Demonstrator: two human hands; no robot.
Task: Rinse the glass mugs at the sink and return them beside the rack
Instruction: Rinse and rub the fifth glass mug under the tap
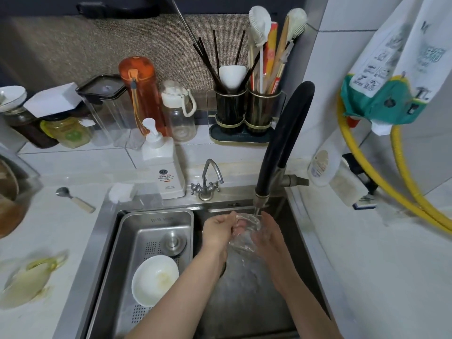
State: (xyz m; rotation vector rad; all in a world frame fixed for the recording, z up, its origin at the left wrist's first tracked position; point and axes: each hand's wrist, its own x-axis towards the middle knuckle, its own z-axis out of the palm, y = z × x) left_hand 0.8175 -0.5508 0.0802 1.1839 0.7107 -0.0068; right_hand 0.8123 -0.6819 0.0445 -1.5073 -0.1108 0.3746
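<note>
Rinsing is under way: 1 glass mug (244, 234) sits under the black faucet (281, 143), over the right part of the sink (305, 241). The left hand (219, 230) curls its fingers over the rim; the right hand (267, 237) cups the side, fingers fairly straight. A blurred yellowish glass piece (29, 277) on the near-left counter may be another mug, not yet rinsed. The steel tray (156, 221) holding a white bowl (154, 280) fills the sink's left; a soap bottle (162, 165) stands behind it.
</note>
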